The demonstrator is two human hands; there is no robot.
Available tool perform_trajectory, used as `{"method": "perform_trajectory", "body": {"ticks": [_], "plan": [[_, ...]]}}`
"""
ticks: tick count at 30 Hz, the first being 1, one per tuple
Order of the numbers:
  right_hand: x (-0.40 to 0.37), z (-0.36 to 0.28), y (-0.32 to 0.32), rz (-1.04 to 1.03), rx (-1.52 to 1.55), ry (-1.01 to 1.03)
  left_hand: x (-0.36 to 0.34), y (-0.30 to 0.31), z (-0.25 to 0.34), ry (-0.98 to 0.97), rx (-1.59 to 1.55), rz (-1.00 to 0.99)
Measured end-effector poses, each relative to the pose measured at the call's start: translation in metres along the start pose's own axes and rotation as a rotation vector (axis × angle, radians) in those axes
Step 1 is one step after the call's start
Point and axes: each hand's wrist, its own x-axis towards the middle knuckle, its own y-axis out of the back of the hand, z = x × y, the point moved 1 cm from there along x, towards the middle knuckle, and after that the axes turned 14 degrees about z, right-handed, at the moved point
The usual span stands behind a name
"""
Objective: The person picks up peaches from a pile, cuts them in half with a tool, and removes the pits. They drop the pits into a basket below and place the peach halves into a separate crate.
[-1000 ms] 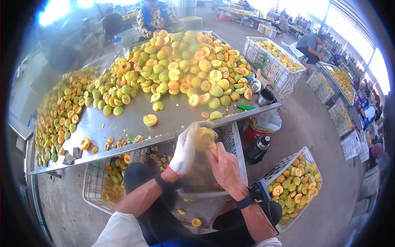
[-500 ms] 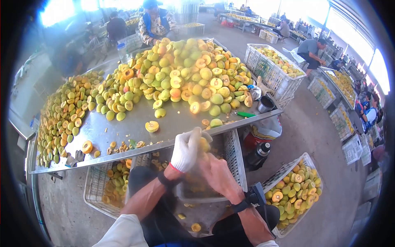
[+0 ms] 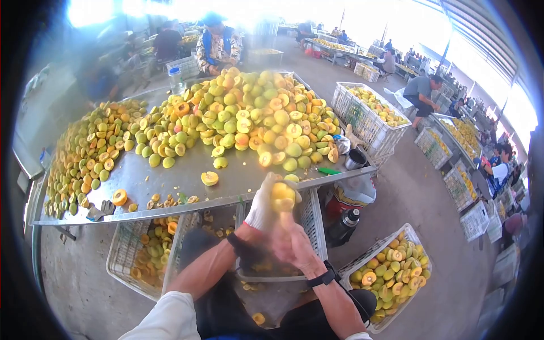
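My left hand (image 3: 262, 205), in a white glove, is closed around a yellow fruit (image 3: 283, 196) just off the front edge of the metal table (image 3: 226, 196). Directly below the fruit is my bare right hand (image 3: 292, 245), its fingers curled and blurred; whatever it grips is too smeared to make out. Both hands are above a crate (image 3: 317, 224) under the table edge. A large heap of halved fruit (image 3: 238, 113) lies on the tabletop, and one half (image 3: 209, 178) sits apart near the front.
A green-handled tool (image 3: 328, 170) and a metal cup (image 3: 355, 159) are at the table's right corner. Below stand a black thermos (image 3: 344, 226), a right crate of fruit (image 3: 347, 273) and a left crate (image 3: 120, 249). A co-worker (image 3: 218, 45) sits across the table.
The view has shifted slightly. The fruit in my left hand shows more fully, with the glove now at its left side. My right hand has moved a little lower beneath it.
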Motion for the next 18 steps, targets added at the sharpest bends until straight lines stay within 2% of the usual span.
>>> {"method": "perform_trajectory", "body": {"ticks": [1,4,5,7,9,11,14,15,18], "plan": [[-0.002,-0.001,0.001,0.006,0.039,0.012,-0.001,-0.002,0.003,-0.010,-0.011,0.059],[-0.017,-0.015,0.002,0.078,0.026,0.038,0.001,0.016,0.022,-0.477,0.458,0.050],[-0.018,-0.017,0.008,0.098,-0.084,0.132,-0.012,0.038,0.049,-0.542,0.577,-0.015],[-0.021,-0.022,0.004,0.180,-0.091,0.166,-0.036,0.055,0.087,-0.667,0.721,0.072],[-0.023,-0.027,-0.002,0.225,-0.134,0.207,-0.059,0.086,0.126,-0.771,1.013,0.173],[-0.020,-0.031,-0.003,0.231,-0.150,0.202,-0.073,0.124,0.155,-0.799,1.406,0.298],[-0.019,-0.039,-0.009,0.246,-0.141,0.196,-0.077,0.181,0.180,-0.673,1.893,0.437],[-0.017,-0.040,-0.009,0.251,-0.141,0.187,-0.072,0.196,0.184,-0.635,1.957,0.464],[-0.012,-0.041,-0.007,0.271,-0.149,0.171,-0.036,0.227,0.186,-0.746,1.736,0.494]]}}
